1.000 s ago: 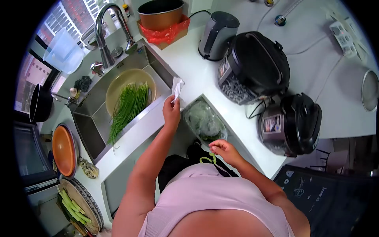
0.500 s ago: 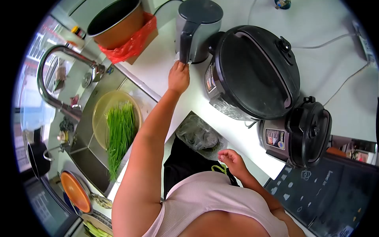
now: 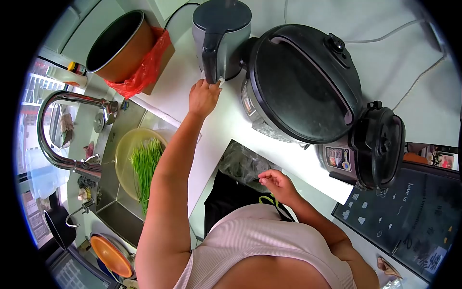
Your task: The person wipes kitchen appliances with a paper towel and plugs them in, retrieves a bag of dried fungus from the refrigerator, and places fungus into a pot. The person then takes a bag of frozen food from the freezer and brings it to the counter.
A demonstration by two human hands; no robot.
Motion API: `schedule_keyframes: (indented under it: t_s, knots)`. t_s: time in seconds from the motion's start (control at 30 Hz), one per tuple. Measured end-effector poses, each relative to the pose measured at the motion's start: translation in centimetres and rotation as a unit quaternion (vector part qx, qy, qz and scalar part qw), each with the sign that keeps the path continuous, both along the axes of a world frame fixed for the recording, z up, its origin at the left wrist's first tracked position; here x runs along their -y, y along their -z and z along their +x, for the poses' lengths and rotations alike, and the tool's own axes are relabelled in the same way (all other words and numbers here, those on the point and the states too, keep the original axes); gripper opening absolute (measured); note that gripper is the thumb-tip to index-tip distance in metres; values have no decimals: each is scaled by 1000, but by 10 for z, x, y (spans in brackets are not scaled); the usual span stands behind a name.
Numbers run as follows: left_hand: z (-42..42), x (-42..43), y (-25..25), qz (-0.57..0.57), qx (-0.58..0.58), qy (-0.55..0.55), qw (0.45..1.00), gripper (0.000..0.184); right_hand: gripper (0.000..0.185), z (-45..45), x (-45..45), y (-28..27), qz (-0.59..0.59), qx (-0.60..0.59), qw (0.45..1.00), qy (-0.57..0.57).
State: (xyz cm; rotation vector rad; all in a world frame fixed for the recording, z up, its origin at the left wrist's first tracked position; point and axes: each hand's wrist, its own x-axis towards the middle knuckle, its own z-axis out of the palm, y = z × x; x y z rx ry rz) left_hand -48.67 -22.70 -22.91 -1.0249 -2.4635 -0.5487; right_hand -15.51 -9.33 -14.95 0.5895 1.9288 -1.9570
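Observation:
My left hand (image 3: 204, 99) reaches across the white counter to the foot of a grey kettle (image 3: 231, 48) with a black lid and handle. Its fingers are curled just below the kettle's handle, and a small white scrap, too little to name, shows beside them. Near my waist, my right hand (image 3: 280, 187) hangs with loosely bent fingers and nothing in it. Close to it is a clear plastic bag (image 3: 238, 164), its contents blurred. Long green chives (image 3: 146, 166) lie in a yellowish bowl (image 3: 124, 164) in the sink, left of my left arm.
A large black pressure cooker (image 3: 303, 86) stands right of the kettle, and a smaller cooker (image 3: 378, 149) beyond it. At the back left, an orange pot (image 3: 120, 53) rests with a red plastic bag (image 3: 139, 79). A curved tap (image 3: 43, 125) rises beside the sink (image 3: 122, 221).
My view has shifted, so the counter items sit farther left. My left hand stays by the kettle's foot. My right hand has moved slightly up and left, nearer the plastic bag.

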Motion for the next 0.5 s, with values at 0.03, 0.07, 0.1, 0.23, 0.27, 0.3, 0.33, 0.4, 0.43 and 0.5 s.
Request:
schedule_keyframes:
  t_s: [0.03, 0.07, 0.1, 0.23, 0.27, 0.3, 0.33, 0.4, 0.43, 0.5]
  knots:
    - [-2, 1, 2, 4, -3, -1, 1000, 15, 18, -1, 0, 0, 1, 0, 1000, 0]
    - [-4, 2, 4, 7, -6, -2, 1000, 14, 18, -1, 1, 0, 1, 0, 1000, -1]
    - [-6, 1, 9, 14, 8, -9, 1000, 13, 18, -2, 1, 1, 2, 0, 1000, -2]
    - [-11, -7, 27, 48, 68, -42, 996, 13, 16, -4, -1, -6, 34, 4, 999, -9]
    - [-10, -8, 29, 59, 84, -56, 993, 14, 16, -5, -1, -13, 52, -16, 998, -13]
    - [-11, -8, 29, 40, 109, -70, 991, 16, 16, -6, -1, -21, 71, -37, 997, -19]
    - [-11, -10, 36, 58, 120, -93, 987, 17, 16, -9, -3, -31, 90, -58, 994, -26]
    - [-5, -12, 22, 86, 133, -112, 981, 16, 17, -23, -11, -72, 141, -108, 977, -121]
    - [-3, -14, 25, 109, 129, -116, 979, 14, 19, -36, -16, -104, 195, -134, 952, -195]
    - [-1, -14, 27, 121, 151, -106, 975, 13, 22, -63, -26, -166, 209, -174, 914, -301]
